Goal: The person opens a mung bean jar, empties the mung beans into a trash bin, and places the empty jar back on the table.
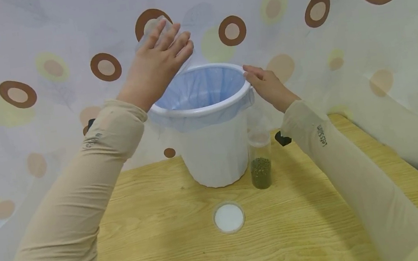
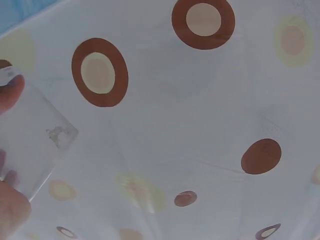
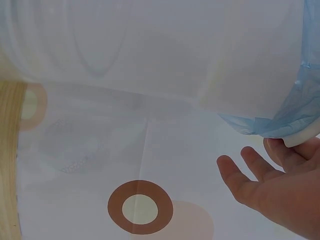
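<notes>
My left hand (image 1: 158, 66) holds a clear plastic jar (image 2: 30, 140), raised and tilted above the left side of a white trash can (image 1: 215, 147). A small whitish residue shows near one corner of that jar in the left wrist view. A thin blue bag (image 1: 196, 90) lines the can and folds over its outside. At the right side of the rim, my right hand (image 1: 268, 85) grips the edge with its fingertips; its outer fingers are spread below the rim in the right wrist view.
A clear jar partly filled with small green grains (image 1: 261, 172) stands right of the can. A round white lid (image 1: 229, 217) lies in front on the wooden table (image 1: 160, 242). Behind the table hangs a white sheet (image 1: 361, 48) printed with circles.
</notes>
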Demonstrator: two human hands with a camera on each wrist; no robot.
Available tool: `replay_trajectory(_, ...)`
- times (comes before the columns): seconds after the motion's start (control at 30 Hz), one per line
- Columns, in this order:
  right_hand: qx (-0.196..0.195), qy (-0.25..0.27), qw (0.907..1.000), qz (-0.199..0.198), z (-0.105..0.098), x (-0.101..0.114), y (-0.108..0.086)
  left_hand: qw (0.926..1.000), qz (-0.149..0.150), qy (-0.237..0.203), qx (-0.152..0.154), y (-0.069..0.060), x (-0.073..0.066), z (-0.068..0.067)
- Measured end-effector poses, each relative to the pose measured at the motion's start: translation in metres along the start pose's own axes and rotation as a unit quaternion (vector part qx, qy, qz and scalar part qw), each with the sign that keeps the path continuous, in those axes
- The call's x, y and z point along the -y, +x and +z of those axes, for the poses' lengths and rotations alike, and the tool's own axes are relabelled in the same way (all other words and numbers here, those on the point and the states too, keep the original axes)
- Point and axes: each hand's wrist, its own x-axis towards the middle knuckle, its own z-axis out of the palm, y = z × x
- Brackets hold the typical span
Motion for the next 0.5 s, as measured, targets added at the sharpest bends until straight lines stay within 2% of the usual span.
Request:
replay_trajectory(0.07,-0.002,0.001,1.0,-0.001,0.0,0.0,0.0,0.9996,0.028,-0.008,-0.003,0.0,-0.005,0.003)
replay_trajectory(0.13,-0.003,0.001,1.0,-0.002,0.0,-0.001,0.0,0.998,0.061,-0.017,0.006,0.0,-0.012,0.007)
replay_trajectory(0.2,-0.002,0.003,1.0,0.0,0.001,-0.002,0.0,0.9962,0.083,-0.024,0.013,-0.001,-0.017,0.011)
replay_trajectory(0.27,0.0,0.002,1.0,0.002,0.002,-0.002,0.0,0.9961,0.082,-0.03,0.009,-0.002,-0.02,0.014)
replay_trajectory(0.4,0.002,-0.005,1.0,0.001,0.002,-0.001,0.0,0.9971,0.055,-0.051,-0.01,-0.003,-0.019,0.016)
replay_trajectory(0.5,-0.001,-0.01,0.9999,-0.002,0.001,0.0,0.0,0.9965,0.043,-0.071,-0.002,-0.003,-0.016,0.016)
